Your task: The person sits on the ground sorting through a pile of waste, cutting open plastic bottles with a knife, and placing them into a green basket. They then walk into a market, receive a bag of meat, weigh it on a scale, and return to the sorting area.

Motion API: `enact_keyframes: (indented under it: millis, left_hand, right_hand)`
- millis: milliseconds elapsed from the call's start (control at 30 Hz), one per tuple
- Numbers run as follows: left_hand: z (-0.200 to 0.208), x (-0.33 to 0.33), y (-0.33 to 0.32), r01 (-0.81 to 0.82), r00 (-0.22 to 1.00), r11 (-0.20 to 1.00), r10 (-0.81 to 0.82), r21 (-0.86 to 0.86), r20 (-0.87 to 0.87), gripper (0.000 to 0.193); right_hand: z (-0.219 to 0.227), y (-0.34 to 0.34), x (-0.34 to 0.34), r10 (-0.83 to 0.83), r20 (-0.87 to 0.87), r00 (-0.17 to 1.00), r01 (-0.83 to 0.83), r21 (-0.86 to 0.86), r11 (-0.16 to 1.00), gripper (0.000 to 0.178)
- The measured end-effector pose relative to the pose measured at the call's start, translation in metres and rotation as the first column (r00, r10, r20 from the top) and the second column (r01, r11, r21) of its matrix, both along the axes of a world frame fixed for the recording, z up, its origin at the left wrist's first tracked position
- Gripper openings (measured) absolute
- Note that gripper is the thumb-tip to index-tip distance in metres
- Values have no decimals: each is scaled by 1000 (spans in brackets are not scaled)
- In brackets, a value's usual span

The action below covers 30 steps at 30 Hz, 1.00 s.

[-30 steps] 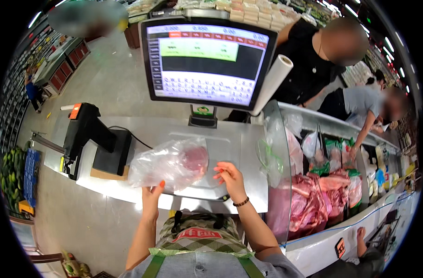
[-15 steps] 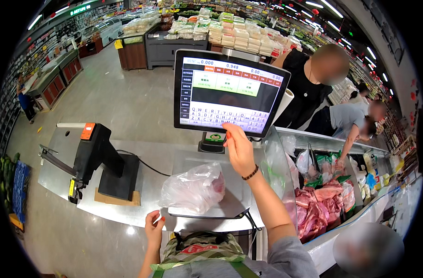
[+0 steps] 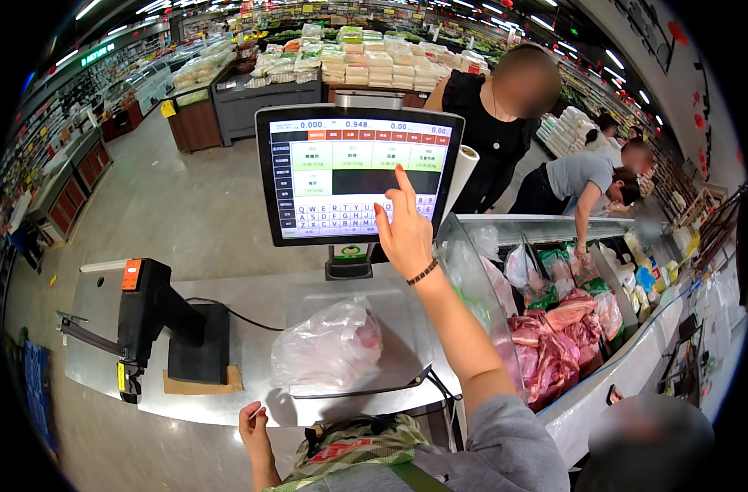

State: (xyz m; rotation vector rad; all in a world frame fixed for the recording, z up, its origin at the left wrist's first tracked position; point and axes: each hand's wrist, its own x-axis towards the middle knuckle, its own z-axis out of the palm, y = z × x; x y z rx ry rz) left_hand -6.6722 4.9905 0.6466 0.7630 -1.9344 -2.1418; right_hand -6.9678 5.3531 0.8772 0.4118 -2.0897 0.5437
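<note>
Plastic bag (image 3: 326, 351) sits near; right grip (image 3: 406, 242), empty and pointing, should tap the far screen (image 3: 361, 181) softly; left grip (image 3: 255, 430) half-open, empty.

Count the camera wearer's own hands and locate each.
2: the bare right hand, wearing a dark beaded bracelet, is in front of the black-framed rectangular touchscreen; the bare left hand is by the silver metal counter's front edge. Neither is hidden.

I have a shiny metal counter (image 3: 247, 285) in front of me. On its left, a black device (image 3: 199, 344) stands over brown cardboard (image 3: 181, 385), and a black cable (image 3: 247, 318) curves toward a flat metal plate (image 3: 408, 344), where my clear plastic bag (image 3: 325, 348) lies. Behind that rises a black stand (image 3: 348, 264).
</note>
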Motion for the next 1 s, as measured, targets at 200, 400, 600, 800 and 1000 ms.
enact_keyframes:
  millis: [200,400,600,800,1000]
  left_hand:
    - [18,-10,17,97,995,994,-96,-53,13,26]
    - [31,-21,23,158,984,975,-168,-155,-54,26]
    - [12,-42,28,351,924,919,-371,-179,-95,42]
    - [36,-56,45,388,870,763,-489,-518,-69,72]
    - [48,-65,71,476,779,647,-624,-596,-56,83]
  right_hand:
    - [9,3,-12,-5,86,996,1,48,999,25]
    - [2,9,64,97,106,990,-61,-306,950,21]
    - [-134,89,199,18,342,939,187,-558,809,22]
    - [-242,98,309,-21,650,760,496,-558,665,13]
    - [-294,76,312,-87,736,671,520,-384,763,23]
